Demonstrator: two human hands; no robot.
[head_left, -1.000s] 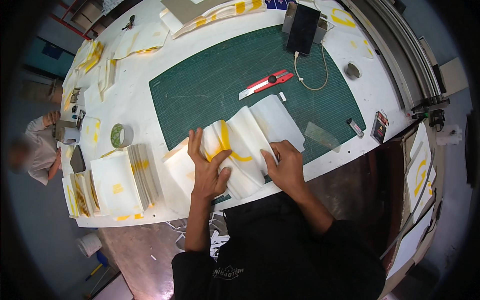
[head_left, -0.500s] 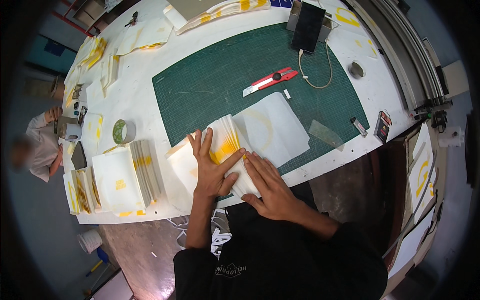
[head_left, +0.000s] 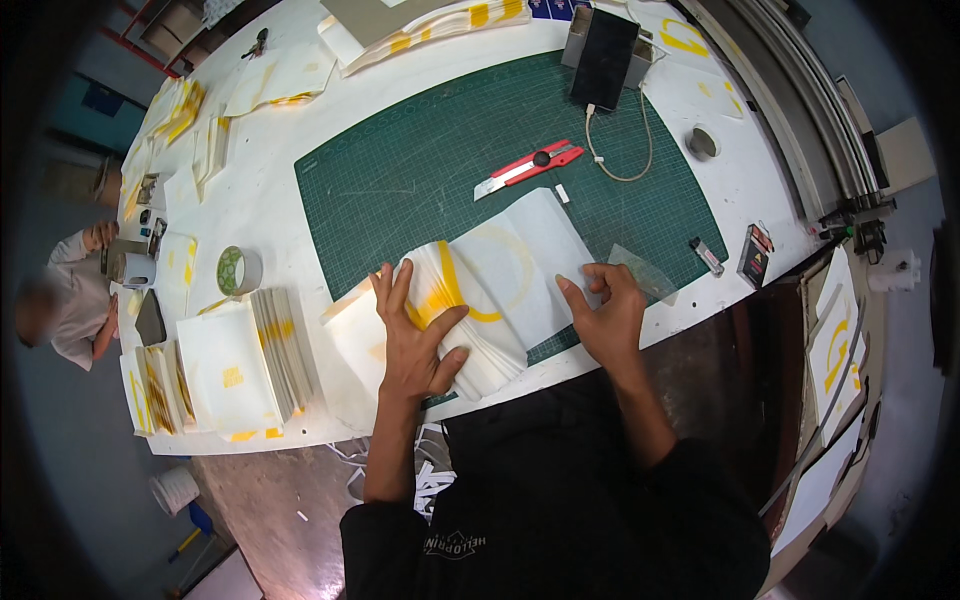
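A fanned stack of thin white sheets (head_left: 485, 345) with yellow print lies at the near edge of the green cutting mat (head_left: 390, 215). My left hand (head_left: 418, 340) rests on the stack, fingers spread and thumb pointing right. One flat white sheet (head_left: 545, 245) with a faint yellow arc extends from the stack to the right. At its right edge is my right hand (head_left: 612, 312), thumb tip on the sheet, forefinger apart from the thumb and the other fingers curled. Farther back on the mat lies a red utility knife (head_left: 530, 168), beside a small white piece (head_left: 562, 193).
A phone (head_left: 604, 60) with a cable leans at the back right. Green tape roll (head_left: 240, 270) and folded stacks (head_left: 235, 365) stand left. A clear plastic piece (head_left: 640, 270), small black box (head_left: 756, 255) and metal-edged machine (head_left: 800, 110) are right. Another person's hand (head_left: 100, 236) is far left.
My right hand has lifted off the stack and moved right to the flat sheet's edge. Yellow print on the stack's top sheet now shows more. My left hand stays on the stack.
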